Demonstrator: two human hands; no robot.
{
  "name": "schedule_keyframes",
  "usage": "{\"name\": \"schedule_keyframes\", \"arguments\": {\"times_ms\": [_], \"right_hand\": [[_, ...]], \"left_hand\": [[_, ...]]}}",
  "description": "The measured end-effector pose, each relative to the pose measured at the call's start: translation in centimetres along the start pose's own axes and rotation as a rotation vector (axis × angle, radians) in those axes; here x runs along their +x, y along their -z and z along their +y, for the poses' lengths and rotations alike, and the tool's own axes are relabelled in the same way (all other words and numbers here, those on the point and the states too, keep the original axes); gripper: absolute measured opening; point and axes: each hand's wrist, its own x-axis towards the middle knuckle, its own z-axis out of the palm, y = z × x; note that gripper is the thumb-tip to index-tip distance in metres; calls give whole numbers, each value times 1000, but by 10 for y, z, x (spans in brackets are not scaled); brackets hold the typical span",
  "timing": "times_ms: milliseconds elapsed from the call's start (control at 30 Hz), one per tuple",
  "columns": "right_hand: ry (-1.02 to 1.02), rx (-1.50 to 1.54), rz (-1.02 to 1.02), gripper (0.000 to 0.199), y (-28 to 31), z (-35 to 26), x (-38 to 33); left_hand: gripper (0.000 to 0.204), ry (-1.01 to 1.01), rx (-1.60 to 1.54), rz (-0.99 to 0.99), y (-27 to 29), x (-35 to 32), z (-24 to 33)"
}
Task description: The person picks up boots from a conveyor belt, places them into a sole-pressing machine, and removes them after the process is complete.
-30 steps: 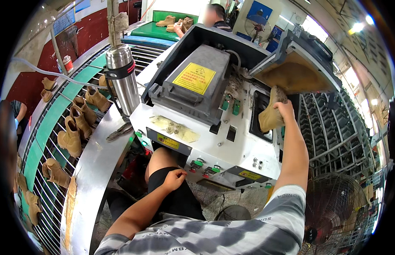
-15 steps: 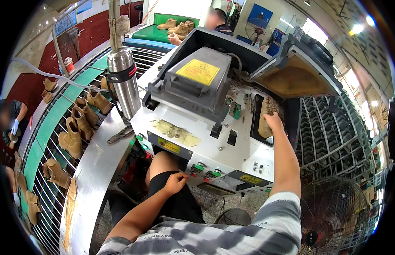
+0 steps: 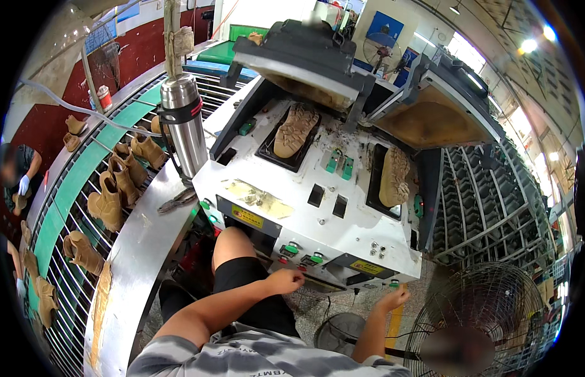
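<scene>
My left hand [image 3: 285, 281] is curled into a loose fist in front of the machine's lower panel, beside a red button, and nothing shows in it. By the front right corner of the white machine [image 3: 273, 188], my right hand [image 3: 391, 298] has its fingers bent at a green button [image 3: 394, 284]; whether they press it I cannot tell. A tan lugged shoe sole [image 3: 295, 130] lies tread up in the left black-framed bay. Another tan sole [image 3: 393, 177] rests in the right bay. Over them, the left lid [image 3: 298, 69] and the right lid [image 3: 440, 110] both stand raised.
A steel thermos [image 3: 182, 125] stands left of the machine on a metal ledge. Several tan boots [image 3: 107, 201] sit on the curved roller conveyor [image 3: 66, 232]. To the right are a wire-caged fan [image 3: 474, 314] and a rack [image 3: 487, 201]. Another person [image 3: 28, 166] works far left.
My right hand has let go of the right sole and come back to the machine's front corner. The left lid has swung up, uncovering the left sole. My left hand has shifted slightly right.
</scene>
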Motion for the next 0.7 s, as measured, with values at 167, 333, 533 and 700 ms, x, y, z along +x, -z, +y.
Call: {"name": "schedule_keyframes", "arguments": {"times_ms": [167,333,533,700], "right_hand": [[-781,403,-318,32,7,10,3],[37,-726,-938,31,9,27,-20],[-196,-567,-2359,56,-72,-82,-184],[-381,518,-1776,47,-237,-171,-221]], "left_hand": [[17,42,80,93,-18,58,28],[19,-29,29,145,4,27,8],[19,122,14,727,106,-93,-57],[16,457,43,1288,173,-224,-99]]}}
